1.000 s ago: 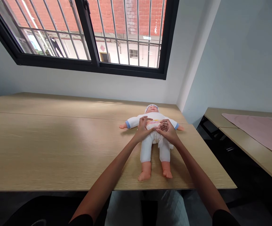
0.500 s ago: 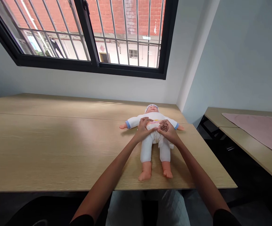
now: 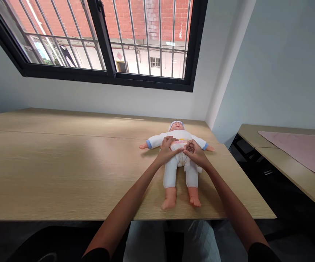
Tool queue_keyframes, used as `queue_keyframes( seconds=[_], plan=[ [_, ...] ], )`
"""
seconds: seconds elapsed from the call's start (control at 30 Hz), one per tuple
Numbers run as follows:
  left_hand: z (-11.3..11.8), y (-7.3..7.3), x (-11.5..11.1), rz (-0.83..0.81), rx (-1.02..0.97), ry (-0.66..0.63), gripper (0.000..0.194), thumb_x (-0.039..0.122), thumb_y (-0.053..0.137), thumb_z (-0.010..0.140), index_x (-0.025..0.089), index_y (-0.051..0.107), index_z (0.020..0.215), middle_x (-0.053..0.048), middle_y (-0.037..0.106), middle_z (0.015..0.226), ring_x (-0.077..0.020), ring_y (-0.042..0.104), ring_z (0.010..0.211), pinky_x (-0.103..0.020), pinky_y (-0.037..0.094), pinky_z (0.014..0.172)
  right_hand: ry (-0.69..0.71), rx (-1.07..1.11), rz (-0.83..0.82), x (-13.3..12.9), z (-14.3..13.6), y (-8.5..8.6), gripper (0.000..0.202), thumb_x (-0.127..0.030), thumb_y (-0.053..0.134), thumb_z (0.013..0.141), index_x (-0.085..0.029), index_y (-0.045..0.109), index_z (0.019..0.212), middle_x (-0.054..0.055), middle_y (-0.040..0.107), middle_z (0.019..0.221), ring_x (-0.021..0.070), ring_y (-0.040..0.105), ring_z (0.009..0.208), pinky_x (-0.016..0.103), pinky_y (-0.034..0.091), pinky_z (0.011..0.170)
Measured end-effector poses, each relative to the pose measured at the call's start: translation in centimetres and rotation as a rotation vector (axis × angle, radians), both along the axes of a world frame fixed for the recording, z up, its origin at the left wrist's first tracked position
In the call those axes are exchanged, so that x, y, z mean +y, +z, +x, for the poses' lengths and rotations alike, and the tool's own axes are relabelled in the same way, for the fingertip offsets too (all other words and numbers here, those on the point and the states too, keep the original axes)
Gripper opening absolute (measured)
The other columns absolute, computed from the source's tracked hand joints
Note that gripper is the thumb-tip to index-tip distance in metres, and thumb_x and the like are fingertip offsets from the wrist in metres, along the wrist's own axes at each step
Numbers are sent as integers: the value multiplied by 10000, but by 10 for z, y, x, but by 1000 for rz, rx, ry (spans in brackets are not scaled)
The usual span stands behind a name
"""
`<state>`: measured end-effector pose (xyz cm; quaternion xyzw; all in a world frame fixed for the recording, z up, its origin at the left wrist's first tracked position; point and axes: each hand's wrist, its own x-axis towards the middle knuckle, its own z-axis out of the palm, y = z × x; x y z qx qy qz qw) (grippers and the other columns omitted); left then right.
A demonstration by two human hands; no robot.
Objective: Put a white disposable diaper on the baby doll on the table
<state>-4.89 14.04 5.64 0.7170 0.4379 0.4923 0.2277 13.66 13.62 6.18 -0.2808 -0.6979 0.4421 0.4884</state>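
A baby doll in a white outfit with blue cuffs and a white cap lies on its back, feet toward me. Around its hips is a white diaper, with a loose white piece at the right hip. My left hand rests on the left side of the doll's waist, thumb and fingers spread apart. On the right side of the waist, my right hand has curled fingers, its thumb tip by the diaper's front edge. Whatever it pinches is too small to make out.
The doll lies near the right end of a long wooden table. A barred window is in the wall behind. Across a gap at the right, another table bears a pink cloth.
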Motion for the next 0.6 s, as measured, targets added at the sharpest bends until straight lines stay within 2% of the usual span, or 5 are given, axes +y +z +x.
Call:
queue_keyframes(
  seconds=[0.2, 0.37, 0.5, 0.6],
  plan=[
    [3, 1, -3, -14, -2, 31, 457, 460, 713, 758, 231, 568, 1125, -100, 423, 1285, -266, 397, 1299, -422, 308, 1106, -64, -8, 17, -2, -4, -1, 274, -348, 651, 773, -227, 419, 857, -11, 540, 808, 143, 540, 738, 288, 450, 696],
    [8, 9, -9, 40, -53, 27, 310, 436, 592, 838, 231, 580, 1070, -78, 507, 1186, -251, 450, 1235, -409, 332, 1079, -146, 6, 53, -1, -4, 3, 248, -338, 631, 781, -222, 425, 855, -13, 527, 787, 130, 514, 692, 278, 424, 662],
    [10, 16, -14, 162, -31, 66, 169, 246, 455, 863, 218, 587, 965, -54, 606, 1030, -229, 536, 1087, -400, 377, 1009, -298, 115, 92, 10, 11, 11, 301, -351, 679, 739, -220, 432, 850, -12, 520, 796, 131, 522, 722, 280, 432, 701],
    [10, 19, -17, 179, -25, 118, 223, 134, 339, 838, 217, 545, 811, -29, 602, 818, -203, 576, 863, -382, 431, 891, -363, 110, 30, 18, 38, 12, 380, -433, 723, 700, -216, 436, 823, -23, 501, 767, 129, 523, 712, 275, 442, 691]
  ],
)
